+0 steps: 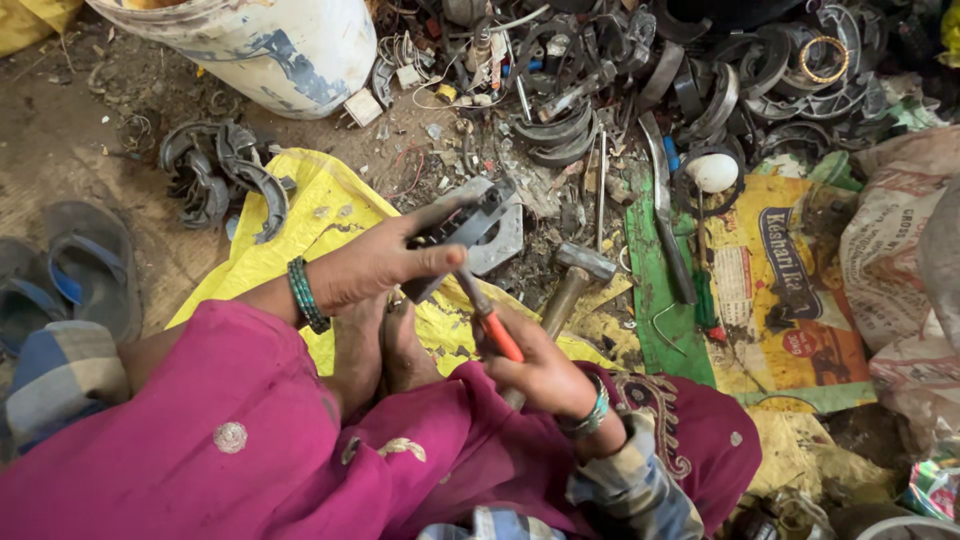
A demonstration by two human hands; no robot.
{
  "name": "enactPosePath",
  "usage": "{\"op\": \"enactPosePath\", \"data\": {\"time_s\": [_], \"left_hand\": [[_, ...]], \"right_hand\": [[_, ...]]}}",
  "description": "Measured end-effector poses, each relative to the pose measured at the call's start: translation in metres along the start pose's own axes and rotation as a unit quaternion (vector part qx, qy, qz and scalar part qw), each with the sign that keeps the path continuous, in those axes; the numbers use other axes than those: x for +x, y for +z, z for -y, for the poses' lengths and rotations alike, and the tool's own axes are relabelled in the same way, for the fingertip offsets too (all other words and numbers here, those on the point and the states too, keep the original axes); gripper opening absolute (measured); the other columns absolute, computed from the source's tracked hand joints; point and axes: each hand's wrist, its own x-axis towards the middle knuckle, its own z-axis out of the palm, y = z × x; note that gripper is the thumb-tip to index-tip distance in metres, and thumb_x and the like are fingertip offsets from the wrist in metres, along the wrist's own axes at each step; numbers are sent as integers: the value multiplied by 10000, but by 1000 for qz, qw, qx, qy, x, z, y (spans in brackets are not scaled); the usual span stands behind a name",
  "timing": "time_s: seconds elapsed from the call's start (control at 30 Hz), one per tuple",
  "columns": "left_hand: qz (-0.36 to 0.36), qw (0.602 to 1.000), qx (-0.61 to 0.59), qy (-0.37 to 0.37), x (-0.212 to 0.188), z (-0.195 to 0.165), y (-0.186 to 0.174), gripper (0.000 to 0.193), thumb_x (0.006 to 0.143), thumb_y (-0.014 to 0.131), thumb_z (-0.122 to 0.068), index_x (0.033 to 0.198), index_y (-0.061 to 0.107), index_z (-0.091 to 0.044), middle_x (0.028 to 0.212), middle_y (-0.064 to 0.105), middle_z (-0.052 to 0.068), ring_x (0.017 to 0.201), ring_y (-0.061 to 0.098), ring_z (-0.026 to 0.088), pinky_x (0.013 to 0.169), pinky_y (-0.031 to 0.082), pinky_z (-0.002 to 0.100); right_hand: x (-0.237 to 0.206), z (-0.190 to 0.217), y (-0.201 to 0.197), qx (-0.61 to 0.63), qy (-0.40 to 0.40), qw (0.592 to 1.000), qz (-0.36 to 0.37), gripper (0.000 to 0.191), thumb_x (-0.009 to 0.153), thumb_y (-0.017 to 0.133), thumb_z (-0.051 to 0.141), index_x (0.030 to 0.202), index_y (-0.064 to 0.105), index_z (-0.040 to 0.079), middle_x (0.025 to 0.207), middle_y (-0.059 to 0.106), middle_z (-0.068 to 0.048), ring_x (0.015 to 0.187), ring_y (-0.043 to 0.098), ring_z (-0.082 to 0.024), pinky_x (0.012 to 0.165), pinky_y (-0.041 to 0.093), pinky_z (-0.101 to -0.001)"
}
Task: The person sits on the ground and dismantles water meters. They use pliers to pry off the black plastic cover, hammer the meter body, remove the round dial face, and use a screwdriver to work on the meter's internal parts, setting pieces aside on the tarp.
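Dirt ground [60,150] strewn with scrap forms the work area, with a yellow sack [320,200] spread near its centre. Left hand [375,265] is closed around a dark metal part [462,228], holding it above the sack. Right hand [535,375] grips the orange handles of pliers [485,315], whose jaws meet the part from below. A hammer [575,275] lies just right of the pliers, head toward the far side. Curved dark metal shoes [215,175] sit far left; a larger heap [760,70] fills the far right. A white plastic drum [270,45] stands far left of centre. Grey sandals [95,265] rest at the left edge.
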Motion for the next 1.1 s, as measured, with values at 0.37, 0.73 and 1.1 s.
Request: {"op": "enactPosePath", "data": {"time_s": [0.37, 0.73, 1.1], "left_hand": [[-72, 967, -158, -184, -1, 32, -13, 866, 884, 521, -714, 1505, 603, -116, 1183, 681, 109, 992, 620, 155, 820, 531, 281], [-87, 943, 290, 140, -10, -8, 0, 840, 744, 877, -420, 1455, 548, -116, 1198, 702, 115, 1040, 706, 209, 901, 551, 339], [-225, 826, 516, -32, -7, -55, 8, 627, 791, 719, -700, 972, 746, -100, 889, 734, 120, 821, 714, 255, 728, 527, 376]], "right_hand": [[11, -21, -15, -110, 13, 990, -82, 379, 771, 682, 35, 1107, 507, 13, 839, 566, -105, 734, 566, -257, 666, 480, -388], [0, -16, -41, 488, 92, 867, 26, 376, 803, 575, -26, 1164, 482, 13, 832, 437, 6, 661, 372, -80, 568, 315, -249], [12, -32, 5, 229, 181, 956, 27, 353, 786, 622, -2, 1126, 562, 72, 857, 554, 14, 649, 525, -88, 537, 428, -236]]}}
